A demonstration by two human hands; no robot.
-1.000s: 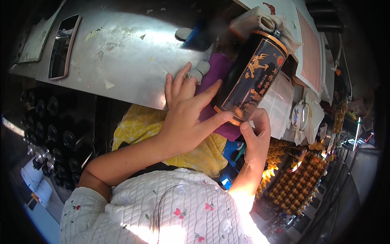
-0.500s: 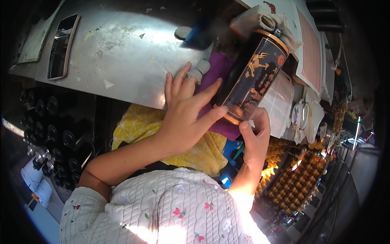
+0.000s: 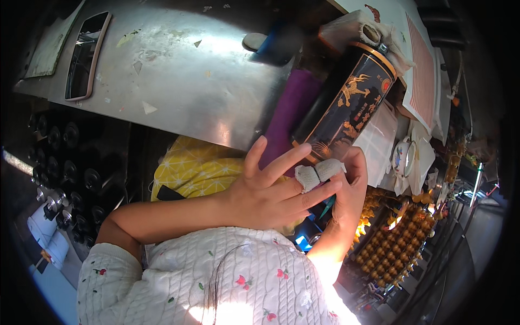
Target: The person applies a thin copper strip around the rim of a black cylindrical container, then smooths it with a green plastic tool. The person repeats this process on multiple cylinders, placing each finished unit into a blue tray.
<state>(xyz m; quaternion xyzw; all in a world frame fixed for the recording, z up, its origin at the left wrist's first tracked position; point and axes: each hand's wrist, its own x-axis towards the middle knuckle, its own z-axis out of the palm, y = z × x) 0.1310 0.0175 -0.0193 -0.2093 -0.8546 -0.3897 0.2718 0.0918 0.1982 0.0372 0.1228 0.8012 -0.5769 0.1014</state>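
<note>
My left hand (image 3: 265, 192) stretches to the right in front of my chest with its fingers spread and nothing in its palm. Two whitish cloth finger wraps (image 3: 320, 172) sit one beyond the other on its middle finger. At the outer wrap's tip, the fingers of my right hand (image 3: 349, 189) close together and appear to pinch its edge; the exact grip is partly hidden. Just beyond both hands, a black cylindrical canister (image 3: 346, 105) with gold rims and dragon pictures lies slanted. A purple cloth (image 3: 290, 111) runs along its left side.
A metal worktop (image 3: 179, 81) carries a phone (image 3: 86, 57) at the far left. Yellow patterned cloth (image 3: 195, 168) lies under my left forearm. Black spindles (image 3: 70, 170) stand at the left; strings of amber beads (image 3: 387, 238) hang at the right. A white flowered cup (image 3: 402, 157) stands beside plastic bags.
My left hand has moved down and right from the worktop's edge, bringing its wrapped finger to my right hand. The right fingers have closed at the wrap's tip.
</note>
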